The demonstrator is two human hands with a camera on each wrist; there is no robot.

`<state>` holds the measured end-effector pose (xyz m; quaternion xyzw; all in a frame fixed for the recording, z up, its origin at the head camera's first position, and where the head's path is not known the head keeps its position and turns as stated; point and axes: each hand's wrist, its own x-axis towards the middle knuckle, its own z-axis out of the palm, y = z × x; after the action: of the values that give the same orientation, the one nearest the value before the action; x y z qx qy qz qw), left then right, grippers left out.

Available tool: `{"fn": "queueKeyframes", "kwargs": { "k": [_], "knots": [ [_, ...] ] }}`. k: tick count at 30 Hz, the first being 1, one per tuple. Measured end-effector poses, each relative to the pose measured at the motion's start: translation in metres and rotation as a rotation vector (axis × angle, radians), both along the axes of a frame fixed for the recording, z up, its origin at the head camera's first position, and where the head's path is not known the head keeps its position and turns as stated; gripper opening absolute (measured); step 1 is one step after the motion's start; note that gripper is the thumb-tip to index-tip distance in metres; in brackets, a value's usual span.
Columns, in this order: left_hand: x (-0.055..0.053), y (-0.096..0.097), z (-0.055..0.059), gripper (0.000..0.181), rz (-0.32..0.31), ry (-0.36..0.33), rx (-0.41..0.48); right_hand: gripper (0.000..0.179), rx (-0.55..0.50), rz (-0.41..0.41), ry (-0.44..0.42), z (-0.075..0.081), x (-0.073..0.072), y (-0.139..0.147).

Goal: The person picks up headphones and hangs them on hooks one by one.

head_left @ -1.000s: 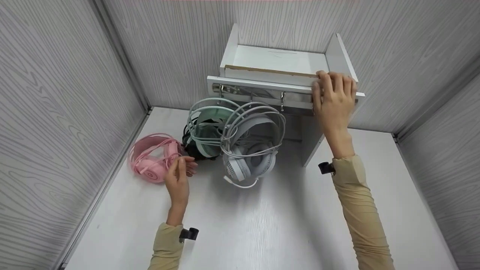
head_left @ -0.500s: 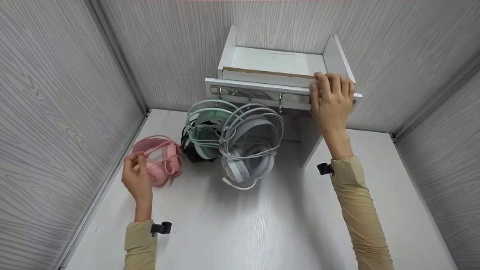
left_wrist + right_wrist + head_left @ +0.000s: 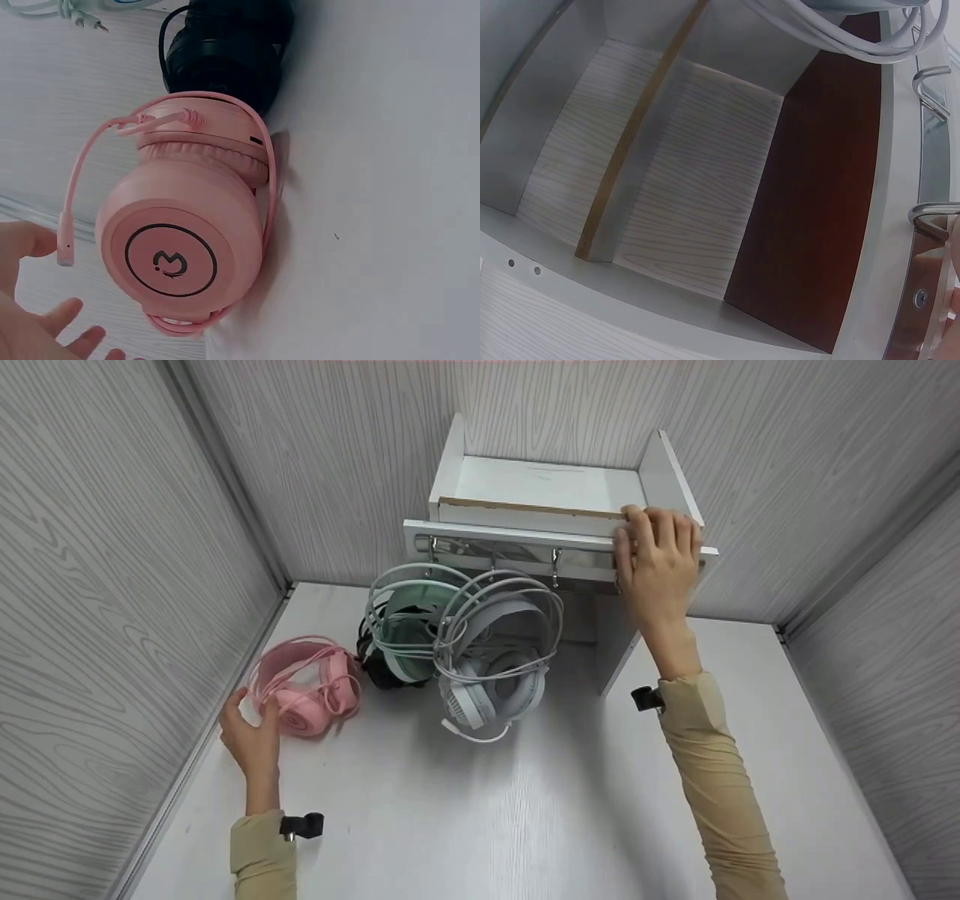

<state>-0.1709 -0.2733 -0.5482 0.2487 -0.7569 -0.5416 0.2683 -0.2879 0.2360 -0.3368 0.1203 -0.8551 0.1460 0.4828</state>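
A pink headset [image 3: 304, 716] lies on the white tabletop at the left, its cable looped about it. At its near left side is my left hand [image 3: 251, 739], thumb and fingers spread apart around nothing. In the left wrist view the thumb is right at the tip of the headset's microphone boom [image 3: 69, 217]. My right hand [image 3: 660, 577] grips the white hook rail [image 3: 517, 538] on the shelf's front, fingers bent over its top edge. From the rail's hooks hang a white headset [image 3: 469, 697] and a mint green headset [image 3: 409, 649], both with coiled cables.
A black headset [image 3: 225, 56] sits behind the pink one, partly hidden by the green one. The white shelf unit [image 3: 547, 484] stands against the back wall. A bare metal hook [image 3: 556, 568] shows left of my right hand. Grey wood-grain panels [image 3: 97, 585] enclose the sides.
My left hand has moved left from the pink headset's right side, past its front, to its near left, and its fingers have spread. My right hand keeps its hold on the rail.
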Motion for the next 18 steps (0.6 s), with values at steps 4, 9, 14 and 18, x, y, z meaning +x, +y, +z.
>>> {"fn": "queueKeyframes", "kwargs": {
  "k": [4,9,14,18],
  "knots": [
    [0.000,-0.004,-0.007,0.071,-0.077,-0.064,0.132,0.035,-0.005,0.012,0.013,0.000,0.000,-0.001],
    [-0.002,-0.005,-0.012,0.091,-0.170,-0.132,0.359,0.034,-0.007,0.014,0.014,0.000,0.000,0.000],
    [-0.006,-0.003,-0.009,0.093,-0.248,-0.167,0.611,0.035,-0.013,0.012,0.009,0.001,0.001,0.000],
    [-0.005,-0.004,-0.002,0.097,-0.284,-0.204,0.774,0.036,-0.014,0.015,0.000,0.001,0.001,0.000]
  ]
}}
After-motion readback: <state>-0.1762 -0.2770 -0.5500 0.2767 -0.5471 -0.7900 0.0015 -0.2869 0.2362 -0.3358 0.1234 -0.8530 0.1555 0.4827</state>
